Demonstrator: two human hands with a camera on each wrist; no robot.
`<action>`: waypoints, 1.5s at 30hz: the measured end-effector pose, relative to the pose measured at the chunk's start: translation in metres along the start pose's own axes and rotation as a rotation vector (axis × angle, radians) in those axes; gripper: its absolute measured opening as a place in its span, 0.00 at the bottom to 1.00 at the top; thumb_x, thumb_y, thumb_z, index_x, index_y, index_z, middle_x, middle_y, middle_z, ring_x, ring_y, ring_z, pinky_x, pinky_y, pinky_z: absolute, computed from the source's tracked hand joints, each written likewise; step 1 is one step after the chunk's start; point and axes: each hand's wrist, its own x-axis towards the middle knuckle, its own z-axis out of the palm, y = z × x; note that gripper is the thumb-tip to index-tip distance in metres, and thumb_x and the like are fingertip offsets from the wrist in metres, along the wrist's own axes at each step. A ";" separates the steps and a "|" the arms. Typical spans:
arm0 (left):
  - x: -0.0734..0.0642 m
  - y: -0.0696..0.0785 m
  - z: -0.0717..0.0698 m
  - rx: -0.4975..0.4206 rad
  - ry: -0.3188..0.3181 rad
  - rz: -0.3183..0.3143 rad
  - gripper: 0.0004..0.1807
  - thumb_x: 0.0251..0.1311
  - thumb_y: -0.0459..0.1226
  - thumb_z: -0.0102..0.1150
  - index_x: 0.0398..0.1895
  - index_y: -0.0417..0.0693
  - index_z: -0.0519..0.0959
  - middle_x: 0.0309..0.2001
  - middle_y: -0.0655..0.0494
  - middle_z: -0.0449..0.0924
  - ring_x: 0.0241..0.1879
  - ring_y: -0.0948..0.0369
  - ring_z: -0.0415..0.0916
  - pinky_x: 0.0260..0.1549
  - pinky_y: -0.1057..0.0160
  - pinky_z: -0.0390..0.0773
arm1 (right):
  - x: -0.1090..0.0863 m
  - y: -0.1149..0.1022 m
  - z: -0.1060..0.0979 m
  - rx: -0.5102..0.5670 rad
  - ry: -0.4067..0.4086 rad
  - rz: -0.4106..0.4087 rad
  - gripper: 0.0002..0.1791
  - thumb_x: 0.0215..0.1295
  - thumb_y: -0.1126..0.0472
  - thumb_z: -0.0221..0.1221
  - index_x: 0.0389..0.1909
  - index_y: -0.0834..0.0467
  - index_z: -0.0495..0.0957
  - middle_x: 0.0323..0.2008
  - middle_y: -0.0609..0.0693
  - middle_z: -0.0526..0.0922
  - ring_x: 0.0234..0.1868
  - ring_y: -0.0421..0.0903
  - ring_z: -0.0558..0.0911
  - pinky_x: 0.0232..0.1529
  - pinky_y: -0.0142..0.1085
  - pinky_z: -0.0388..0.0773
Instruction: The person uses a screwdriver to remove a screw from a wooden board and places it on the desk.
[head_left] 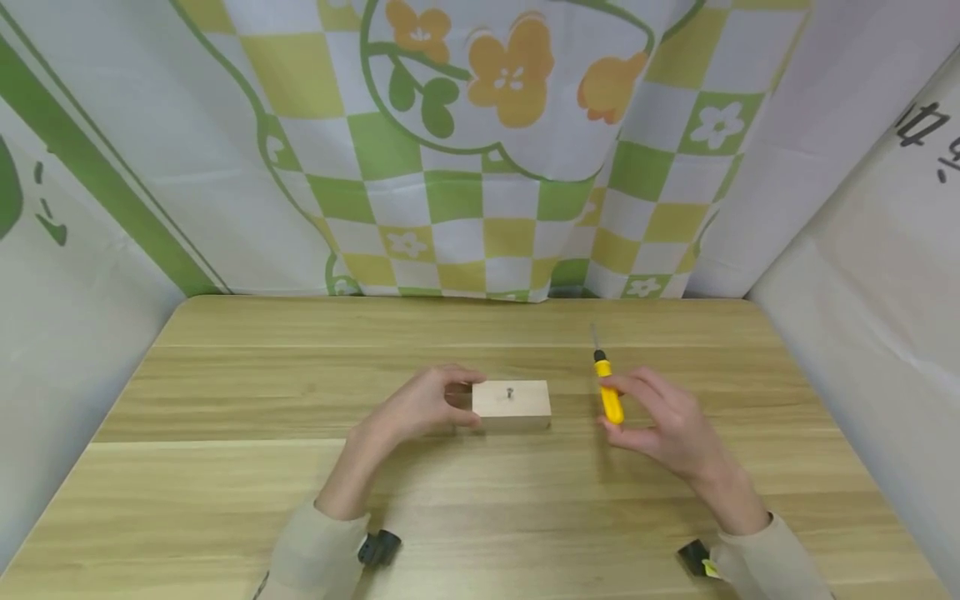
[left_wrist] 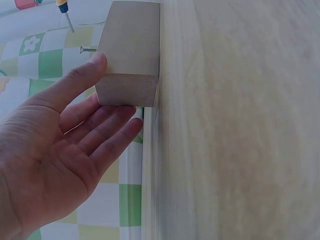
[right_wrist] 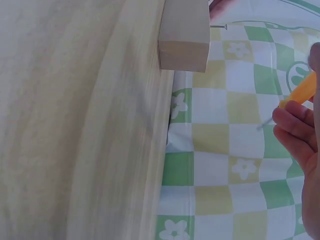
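Observation:
A pale wooden block (head_left: 511,400) lies on the table, with a screw (head_left: 510,392) standing up from its top face. At the block's left end my left hand (head_left: 420,404) grips it between the thumb at the near side and fingers at the far side. The left wrist view shows the screw (left_wrist: 88,49) with much of its threaded shank exposed. To the right of the block, my right hand (head_left: 667,421) pinches the yellow handle of a screwdriver (head_left: 609,396) above the table. Its shaft points away toward the back. In the right wrist view the screwdriver (right_wrist: 303,90) is partly hidden by the hand.
The wooden table (head_left: 247,392) runs back to a checked, flowered cloth (head_left: 450,208) hanging along its far edge. White cloth walls stand at the left and right. A black wrist device (head_left: 378,547) sits by the left sleeve, another (head_left: 693,557) by the right.

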 end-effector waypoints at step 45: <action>0.002 -0.003 0.000 -0.008 -0.002 -0.005 0.35 0.50 0.39 0.76 0.64 0.47 0.76 0.63 0.50 0.77 0.60 0.54 0.78 0.61 0.55 0.77 | 0.062 -0.024 0.030 0.234 0.089 0.186 0.26 0.67 0.50 0.61 0.53 0.70 0.77 0.40 0.58 0.85 0.38 0.47 0.87 0.44 0.27 0.84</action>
